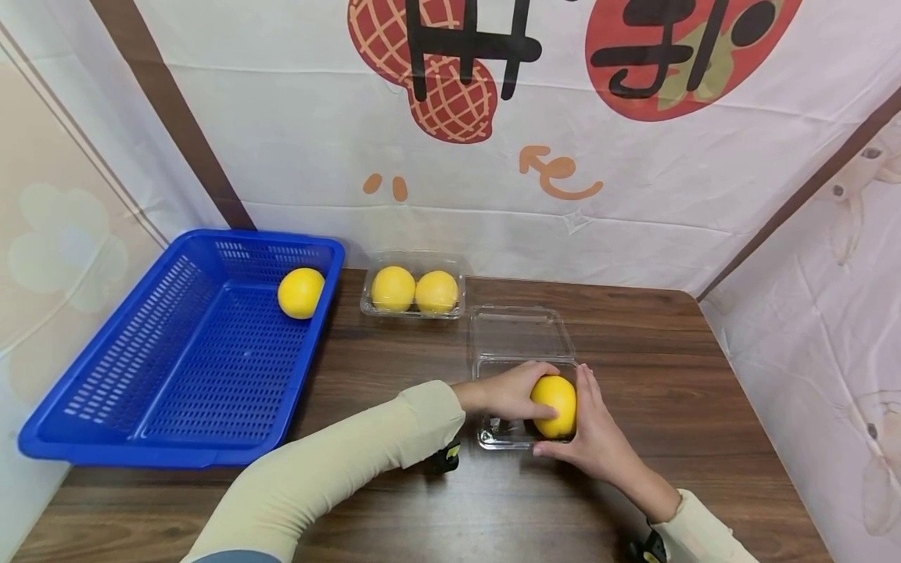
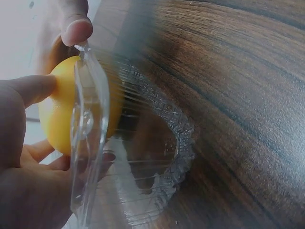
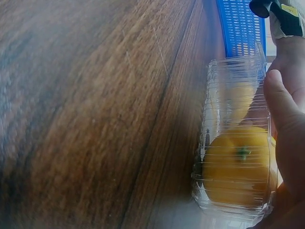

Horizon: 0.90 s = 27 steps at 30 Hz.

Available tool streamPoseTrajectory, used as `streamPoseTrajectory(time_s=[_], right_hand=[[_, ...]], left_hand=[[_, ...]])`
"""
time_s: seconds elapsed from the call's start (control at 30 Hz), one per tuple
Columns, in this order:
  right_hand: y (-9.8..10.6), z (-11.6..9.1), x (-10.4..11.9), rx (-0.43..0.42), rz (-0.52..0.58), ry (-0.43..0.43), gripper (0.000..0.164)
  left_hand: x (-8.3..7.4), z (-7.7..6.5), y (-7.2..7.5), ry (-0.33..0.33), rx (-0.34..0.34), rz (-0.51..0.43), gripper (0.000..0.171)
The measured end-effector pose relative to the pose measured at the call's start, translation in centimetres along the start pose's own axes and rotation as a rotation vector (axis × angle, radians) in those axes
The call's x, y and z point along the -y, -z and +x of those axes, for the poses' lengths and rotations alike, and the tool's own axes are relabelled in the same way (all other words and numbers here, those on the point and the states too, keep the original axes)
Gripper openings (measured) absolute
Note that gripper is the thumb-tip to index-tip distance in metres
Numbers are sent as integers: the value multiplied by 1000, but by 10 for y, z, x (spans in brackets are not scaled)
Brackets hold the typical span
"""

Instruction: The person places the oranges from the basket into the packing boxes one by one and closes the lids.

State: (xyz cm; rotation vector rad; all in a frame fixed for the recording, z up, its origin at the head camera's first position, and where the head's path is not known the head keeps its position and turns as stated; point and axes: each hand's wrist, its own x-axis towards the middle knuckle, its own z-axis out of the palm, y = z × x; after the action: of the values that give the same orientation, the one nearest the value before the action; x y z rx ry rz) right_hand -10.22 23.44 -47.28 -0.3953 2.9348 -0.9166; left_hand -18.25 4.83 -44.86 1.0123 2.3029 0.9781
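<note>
A yellow orange [image 1: 554,407] is in the right part of an open clear plastic clamshell box [image 1: 496,435]. My left hand [image 1: 508,391] grips this orange, thumb on its near side and fingers over its far side. In the left wrist view, the left thumb [image 2: 35,89] presses the fruit behind the box wall. My right hand [image 1: 598,438] rests against the box's right front corner, fingers straight along the right side. Its thumb [image 3: 279,95] lies at the near rim. The raised lid [image 1: 521,332] leans away at the back.
A blue plastic basket [image 1: 176,456] at the left holds one orange [image 1: 301,293]. Near the back edge of the wooden table [image 1: 633,336] stands another clear box [image 1: 413,314], with two oranges [image 1: 436,292] inside. A printed cloth [image 1: 296,156] hangs behind the table.
</note>
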Motion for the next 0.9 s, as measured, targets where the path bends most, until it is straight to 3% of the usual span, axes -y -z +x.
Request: streamPoseTrajectory(time_s=[0.33,0.9], right_hand=[[1,-1,0,4,-6,7,140],[2,1,1,39,-22,-26,140]], left_hand=[[-1,-2,6,-31,25,31,70],[-17,-7,33,-36,68,28,58]])
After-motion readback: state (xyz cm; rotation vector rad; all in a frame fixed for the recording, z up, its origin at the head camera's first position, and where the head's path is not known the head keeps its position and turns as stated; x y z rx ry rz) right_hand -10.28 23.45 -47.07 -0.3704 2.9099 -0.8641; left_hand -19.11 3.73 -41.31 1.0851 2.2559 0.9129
